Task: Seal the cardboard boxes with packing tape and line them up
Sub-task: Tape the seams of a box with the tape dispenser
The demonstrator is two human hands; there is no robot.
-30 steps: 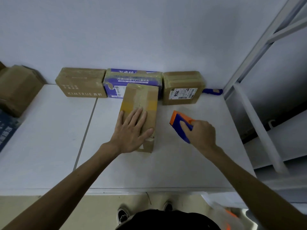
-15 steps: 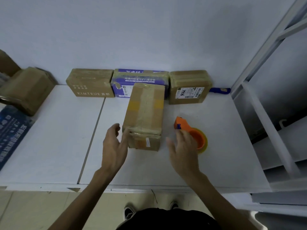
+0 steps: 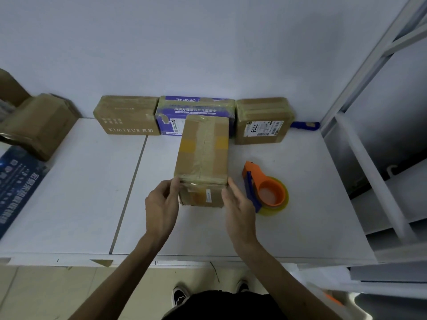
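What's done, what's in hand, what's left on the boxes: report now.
Done: KIMTRUE box, purple box and labelled box stand taped along the wall. In hand: left hand and right hand press the sides of the fourth box; its top is taped, tape dispenser lies beside it. Left: joining it to the row.

My left hand (image 3: 161, 204) has come off the top of the box (image 3: 203, 153) and now touches its near left corner. My right hand (image 3: 238, 205) has let go of the dispenser (image 3: 265, 190), now lying on the table (image 3: 300, 227) right of the box, and touches the near right corner
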